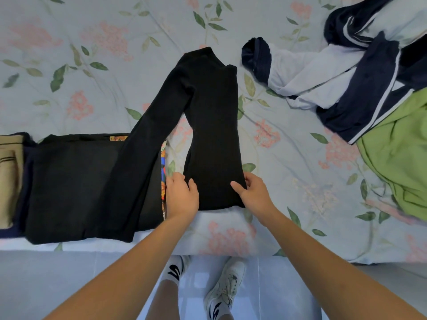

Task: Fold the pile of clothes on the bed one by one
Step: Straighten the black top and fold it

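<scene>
A black long-sleeved top (pixel 208 112) lies lengthwise on the floral bed sheet (pixel 92 54), its body folded narrow. One long sleeve (pixel 138 162) runs down to the left over a folded stack. My left hand (pixel 181 196) pinches the left side of the hem, thumb on top of the cloth. My right hand (pixel 254 192) pinches the right side of the hem in the same way. An unfolded pile sits at the right: a navy and white jacket (pixel 346 72) and a green garment (pixel 399 153).
Folded clothes lie at the left near the bed edge: a black piece (pixel 69 185) over a colourful printed one (pixel 163 158), and a beige piece (pixel 9 179) at the far left. Below the bed edge are a pale tiled floor (pixel 57 280) and my feet in white sneakers (pixel 225 287).
</scene>
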A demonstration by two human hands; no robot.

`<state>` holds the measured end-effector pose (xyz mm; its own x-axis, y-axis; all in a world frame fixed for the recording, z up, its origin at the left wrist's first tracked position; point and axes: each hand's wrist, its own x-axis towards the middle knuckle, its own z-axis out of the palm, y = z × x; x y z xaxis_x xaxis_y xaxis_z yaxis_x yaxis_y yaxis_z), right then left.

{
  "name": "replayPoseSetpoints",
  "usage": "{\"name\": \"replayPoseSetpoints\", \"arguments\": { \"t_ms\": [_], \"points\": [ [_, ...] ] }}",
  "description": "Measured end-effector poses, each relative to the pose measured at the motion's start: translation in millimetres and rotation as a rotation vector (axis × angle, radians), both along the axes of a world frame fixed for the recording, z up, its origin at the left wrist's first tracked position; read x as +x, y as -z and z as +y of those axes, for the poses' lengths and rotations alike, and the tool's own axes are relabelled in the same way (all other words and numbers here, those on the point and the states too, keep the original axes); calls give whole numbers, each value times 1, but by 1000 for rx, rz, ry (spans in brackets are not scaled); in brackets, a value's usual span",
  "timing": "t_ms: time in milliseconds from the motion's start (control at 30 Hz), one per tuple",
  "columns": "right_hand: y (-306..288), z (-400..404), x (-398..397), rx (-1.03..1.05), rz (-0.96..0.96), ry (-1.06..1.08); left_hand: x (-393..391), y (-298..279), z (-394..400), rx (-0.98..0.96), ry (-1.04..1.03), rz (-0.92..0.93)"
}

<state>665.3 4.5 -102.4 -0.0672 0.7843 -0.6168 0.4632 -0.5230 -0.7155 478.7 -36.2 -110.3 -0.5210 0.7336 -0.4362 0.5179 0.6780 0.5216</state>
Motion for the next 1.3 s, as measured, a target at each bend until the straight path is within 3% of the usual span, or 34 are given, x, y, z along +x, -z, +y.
{"name": "replayPoseSetpoints", "arguments": {
  "t_ms": [100, 167, 233, 300, 433, 533, 700, 800, 900, 1000, 1067, 1167, 1300],
  "points": [
    [3, -7, 9, 49, -131, -9, 3, 1, -3, -75, -12, -33],
    [3, -12, 8, 95, -347, -134, 6, -7, -4, -90, 14, -7],
    [3, -13, 2, 222, -572, -297, 10, -15, -2, -27, 125, 72],
    [-3, -7, -13, 397, -667, -404, 8, -31, 2, 112, 229, 122],
    [-25, 18, -63, 580, -469, -545, -27, -64, 19, 301, 290, 234],
    [-42, 38, -111, 654, -310, -644, -67, -72, 27, 313, 234, 291],
    [-52, 49, -185, 691, -156, -925, -127, -69, 14, 67, 42, 262],
    [-38, 42, -204, 650, -212, -1142, -150, -62, -6, -110, -55, 205],
    [-30, 38, -203, 658, -281, -1239, -168, -58, -24, -229, -109, 68],
    [-30, 39, -197, 627, -268, -1324, -181, -58, -34, -310, -102, -186],
    [-33, 35, -193, 621, -214, -1345, -186, -61, -38, -264, -142, -339],
    [-34, 22, -189, 603, -105, -1320, -187, -77, -38, -97, -382, -578],
    [-30, 1, -192, 555, 7, -1141, -182, -100, -26, 22, -476, -815]
  ]
}}
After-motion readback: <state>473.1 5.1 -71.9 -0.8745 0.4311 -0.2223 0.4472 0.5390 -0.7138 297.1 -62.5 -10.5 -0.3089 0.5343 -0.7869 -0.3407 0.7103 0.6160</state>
